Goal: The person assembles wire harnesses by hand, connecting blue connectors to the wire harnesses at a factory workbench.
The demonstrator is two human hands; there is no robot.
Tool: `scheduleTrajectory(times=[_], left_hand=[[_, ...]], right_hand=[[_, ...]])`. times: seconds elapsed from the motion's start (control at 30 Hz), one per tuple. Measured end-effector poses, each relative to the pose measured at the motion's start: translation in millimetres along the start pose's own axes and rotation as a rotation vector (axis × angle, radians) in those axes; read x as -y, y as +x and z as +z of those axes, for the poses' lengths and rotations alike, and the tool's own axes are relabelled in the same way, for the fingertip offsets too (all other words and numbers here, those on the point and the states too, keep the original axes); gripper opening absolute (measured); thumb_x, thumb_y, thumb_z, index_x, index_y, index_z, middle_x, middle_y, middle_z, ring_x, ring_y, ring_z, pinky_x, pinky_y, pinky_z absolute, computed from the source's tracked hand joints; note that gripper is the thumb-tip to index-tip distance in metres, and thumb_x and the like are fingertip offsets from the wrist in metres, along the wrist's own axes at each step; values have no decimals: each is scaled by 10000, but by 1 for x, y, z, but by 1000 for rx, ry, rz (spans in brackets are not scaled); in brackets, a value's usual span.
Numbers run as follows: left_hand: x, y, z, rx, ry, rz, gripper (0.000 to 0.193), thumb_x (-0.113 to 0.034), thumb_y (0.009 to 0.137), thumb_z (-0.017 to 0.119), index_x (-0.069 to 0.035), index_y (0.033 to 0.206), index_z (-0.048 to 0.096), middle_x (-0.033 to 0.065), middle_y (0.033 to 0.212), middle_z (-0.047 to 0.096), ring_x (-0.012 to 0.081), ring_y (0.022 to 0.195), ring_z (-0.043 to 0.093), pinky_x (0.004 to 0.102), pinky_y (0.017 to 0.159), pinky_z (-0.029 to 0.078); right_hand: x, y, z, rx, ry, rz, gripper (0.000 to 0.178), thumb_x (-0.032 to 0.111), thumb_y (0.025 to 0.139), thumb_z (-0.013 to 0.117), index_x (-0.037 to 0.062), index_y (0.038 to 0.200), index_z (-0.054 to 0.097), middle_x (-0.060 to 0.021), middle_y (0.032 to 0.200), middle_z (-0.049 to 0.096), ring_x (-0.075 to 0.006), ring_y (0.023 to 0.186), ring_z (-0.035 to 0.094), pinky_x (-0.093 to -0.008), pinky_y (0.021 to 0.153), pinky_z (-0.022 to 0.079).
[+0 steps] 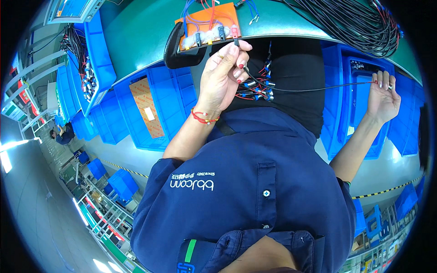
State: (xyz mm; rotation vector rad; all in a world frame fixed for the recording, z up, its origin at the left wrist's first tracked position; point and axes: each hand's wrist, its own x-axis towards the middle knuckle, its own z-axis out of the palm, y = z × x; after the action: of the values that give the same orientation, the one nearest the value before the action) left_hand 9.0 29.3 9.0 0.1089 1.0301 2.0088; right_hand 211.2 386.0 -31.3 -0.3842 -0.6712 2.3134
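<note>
My left hand, with a red bracelet at its wrist, is closed in a pinch at the table's front edge. Its fingertips are at the red and black clips of an orange fixture board. From that hand a thin black cable runs across my lap to the right. Its far end, where a bit of red shows, sits between the pinched fingers of my right hand. The cable's end at my left fingers is mostly hidden. Several cables with metal-tipped blue connectors lie on my lap.
A thick bundle of black cables lies on the green table at the right. A black clamp grips the table edge beside the board. Blue bins stand left, one holding connectors; more blue bins stand right. Another person is far left.
</note>
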Motion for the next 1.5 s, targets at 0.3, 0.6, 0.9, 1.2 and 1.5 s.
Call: scheduleTrajectory(times=[0.3, 0.6, 0.9, 1.2, 1.5], left_hand=[[6, 5, 8, -138, 170, 89, 356, -306, 998, 456, 13, 1037, 609, -6, 721, 518, 48, 585, 420, 213, 542, 374], [-21, 2, 21, -126, 187, -53, 436, -367, 991, 444, 30, 1085, 598, 5, 715, 549, 57, 593, 450, 219, 549, 390], [-10, 7, 18, -157, 264, 34, 372, -348, 990, 469, -5, 957, 610, -22, 580, 496, 25, 494, 405, 189, 481, 366], [-16, -21, 32, -55, 464, -24, 369, -310, 1001, 445, 1, 919, 624, 2, 552, 551, 28, 443, 419, 168, 444, 315], [-69, 37, 73, 126, 508, 386, 377, -171, 974, 492, 30, 1293, 481, 102, 973, 638, 65, 658, 511, 207, 620, 448]], right_hand=[[-14, 10, 12, -38, -12, 27, 202, 140, 645, 504, 21, 799, 450, -63, 702, 343, -177, 688, 300, -316, 687, 273], [-18, 17, 28, 50, -6, -37, 170, 111, 649, 490, 103, 658, 321, -31, 629, 275, -151, 633, 253, -299, 614, 244], [-11, 13, 23, 79, -9, -97, 113, 102, 698, 460, 87, 687, 348, -26, 629, 284, -140, 609, 252, -292, 599, 248], [22, 3, 41, 104, -211, -145, 140, 126, 730, 458, 104, 693, 325, -20, 687, 280, -147, 676, 255, -303, 679, 250], [101, 28, 72, 378, -72, -184, 200, 95, 643, 546, 87, 709, 358, -39, 718, 297, -178, 728, 291, -323, 764, 274]])
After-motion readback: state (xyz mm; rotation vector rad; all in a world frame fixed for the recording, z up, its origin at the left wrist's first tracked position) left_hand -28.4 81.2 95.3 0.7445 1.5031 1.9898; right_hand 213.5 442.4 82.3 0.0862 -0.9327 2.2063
